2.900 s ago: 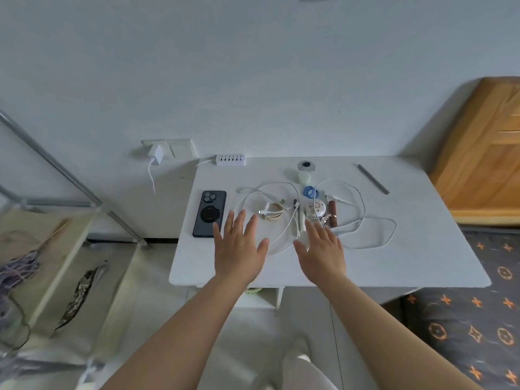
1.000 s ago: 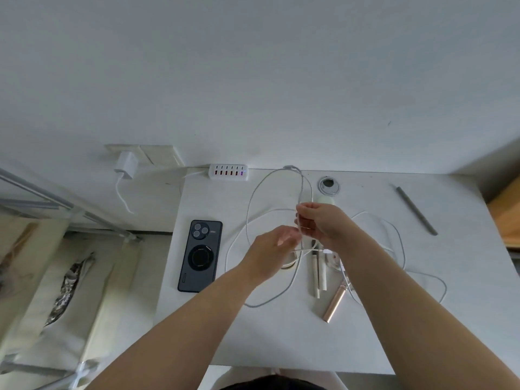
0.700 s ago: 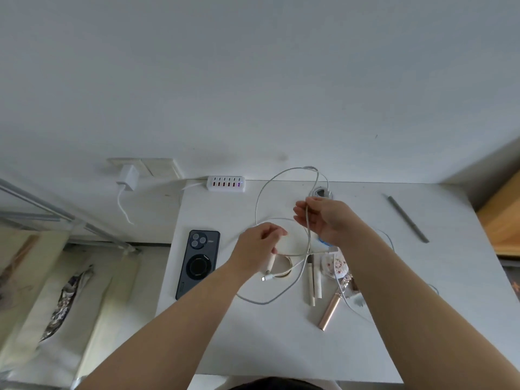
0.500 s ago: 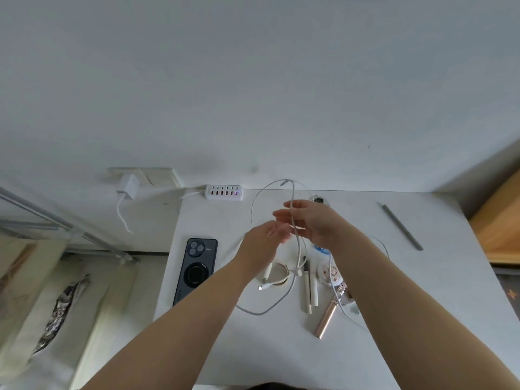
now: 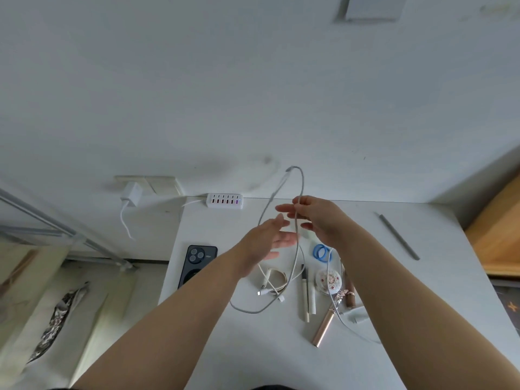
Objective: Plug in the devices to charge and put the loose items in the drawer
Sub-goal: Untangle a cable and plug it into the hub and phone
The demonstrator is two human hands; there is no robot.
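My right hand (image 5: 318, 218) pinches a white charging cable (image 5: 294, 249) and holds it up in a tall loop above the white table (image 5: 253, 347). My left hand (image 5: 267, 243) hovers just left of the cable with fingers spread, holding nothing. A black phone (image 5: 197, 263) lies face down at the table's left edge. A white multi-port charging hub (image 5: 224, 200) sits at the back edge by the wall. Below my hands lie more cable ends (image 5: 270, 291), blue rings (image 5: 322, 252), a round patterned case (image 5: 328, 280), two pens (image 5: 306, 294) and a rose-gold tube (image 5: 323, 329).
A grey stick (image 5: 399, 237) lies at the table's back right. A white adapter (image 5: 131, 195) is plugged into the wall socket left of the table. A metal rack (image 5: 56, 226) stands to the left and wooden furniture (image 5: 501, 229) to the right.
My right hand has lifted the cable loop higher. My left hand has let go of the cable and opened its fingers beside it.
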